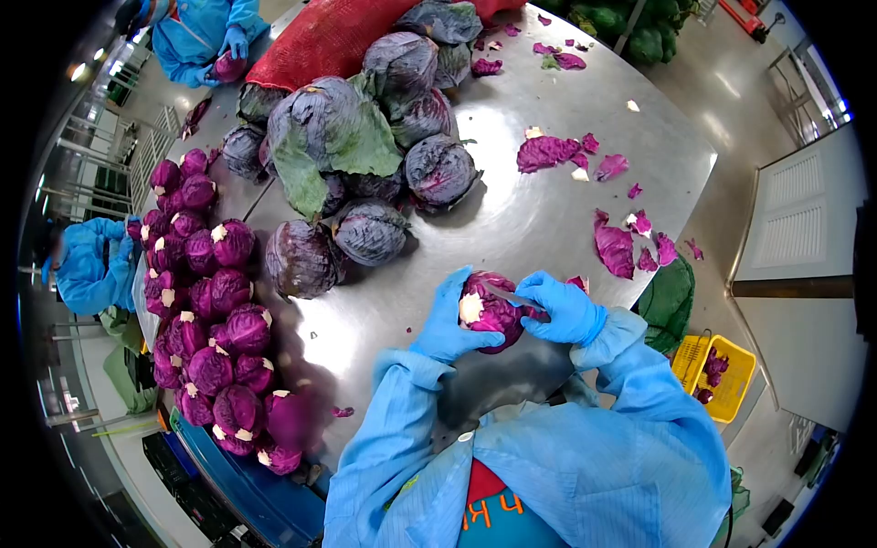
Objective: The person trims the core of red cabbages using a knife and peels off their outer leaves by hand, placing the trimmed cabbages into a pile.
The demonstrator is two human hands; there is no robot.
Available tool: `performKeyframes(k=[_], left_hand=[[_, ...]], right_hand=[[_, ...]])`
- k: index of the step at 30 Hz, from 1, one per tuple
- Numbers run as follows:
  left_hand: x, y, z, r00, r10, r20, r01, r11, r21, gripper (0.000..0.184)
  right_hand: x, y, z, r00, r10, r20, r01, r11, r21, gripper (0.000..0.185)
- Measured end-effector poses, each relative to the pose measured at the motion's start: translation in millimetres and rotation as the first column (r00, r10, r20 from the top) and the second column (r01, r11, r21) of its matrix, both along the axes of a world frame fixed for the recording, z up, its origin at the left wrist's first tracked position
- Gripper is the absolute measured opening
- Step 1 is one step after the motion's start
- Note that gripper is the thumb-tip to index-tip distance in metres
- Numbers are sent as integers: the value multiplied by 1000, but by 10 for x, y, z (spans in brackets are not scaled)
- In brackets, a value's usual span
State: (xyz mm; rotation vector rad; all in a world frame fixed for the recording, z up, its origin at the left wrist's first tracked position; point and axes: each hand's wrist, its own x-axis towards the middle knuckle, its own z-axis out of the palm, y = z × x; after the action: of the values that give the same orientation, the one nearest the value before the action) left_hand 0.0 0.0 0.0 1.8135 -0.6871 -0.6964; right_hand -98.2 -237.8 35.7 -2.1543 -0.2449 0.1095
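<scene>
My left hand, in a blue glove, is wrapped round the left side of a red cabbage. The cabbage's pale cut stem faces left, towards that palm. From the right, my right hand, gloved in blue too, grips a knife whose blade lies against the upper part of the cabbage. Most of the knife's handle is hidden by the fingers. Both hands are above the metal table, close to my body.
Untrimmed cabbages and a red mesh sack lie ahead. Trimmed cabbages are piled on the left. Leaf scraps litter the table on the right. A yellow crate stands lower right. Two people in blue work at the left.
</scene>
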Motion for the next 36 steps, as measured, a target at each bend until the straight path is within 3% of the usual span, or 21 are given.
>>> performKeyframes(k=[5, 11, 17, 20, 21, 23, 26, 27, 28, 29, 30, 32, 33, 35, 36], left_hand=[[36, 12, -61, 1000, -13, -28, 11, 996, -85, 119], [64, -52, 10, 995, -61, 77, 62, 998, -15, 116], [72, 30, -36, 944, 111, -311, -142, 987, -78, 117], [67, 94, 26, 822, 135, -554, -287, 938, -197, 113], [70, 96, 81, 754, 131, -643, -342, 915, -214, 112], [50, 133, 26, 773, 127, -621, -337, 912, -234, 113], [-40, 219, -77, 835, 121, -537, -296, 921, -254, 116], [-77, 247, -39, 848, 113, -517, -283, 922, -263, 117], [-124, 276, -16, 861, 107, -497, -271, 923, -271, 117], [-169, 321, -17, 868, 122, -481, -273, 927, -258, 119], [-215, 385, -18, 876, 140, -462, -276, 930, -242, 120], [-351, 503, 60, 833, 191, -520, -336, 921, -199, 114], [-409, 523, 226, 692, 212, -690, -411, 902, -135, 110], [-515, 542, 545, 317, 222, -922, -525, 851, 24, 101], [-570, 554, 443, 271, 202, -941, -545, 838, 23, 83]], right_hand=[[145, -50, 101, 986, 138, -90, -142, 989, -38, 34], [85, -128, 72, 969, 214, -123, -217, 976, -15, 25], [-417, -343, 18, 954, 79, -291, -42, 990, 131, 18], [-811, -618, -289, 931, -274, -243, 236, 956, -173, 16], [-865, -703, -332, 906, -386, -172, 322, 895, -309, 17], [-957, -774, -477, 715, -694, 80, 665, 642, -381, 24], [-654, -487, -74, 616, -759, 214, 787, 574, -228, 37], [-585, -394, -263, 664, -700, 262, 725, 688, 0, 46], [-503, -219, -210, 736, -672, 82, 667, 740, 81, 49], [-424, -2, -342, 755, -635, -164, 650, 690, 319, 56], [-309, 193, -116, 780, -526, -340, 622, 714, 321, 67], [-214, 388, -596, 863, -441, -245, 500, 817, 289, 75], [-172, 448, -726, 890, -385, -243, 438, 870, 227, 76], [-82, 534, -423, 757, -123, -642, 487, 761, 429, 78], [-49, 578, -314, 631, 59, -773, 536, 687, 490, 78]])
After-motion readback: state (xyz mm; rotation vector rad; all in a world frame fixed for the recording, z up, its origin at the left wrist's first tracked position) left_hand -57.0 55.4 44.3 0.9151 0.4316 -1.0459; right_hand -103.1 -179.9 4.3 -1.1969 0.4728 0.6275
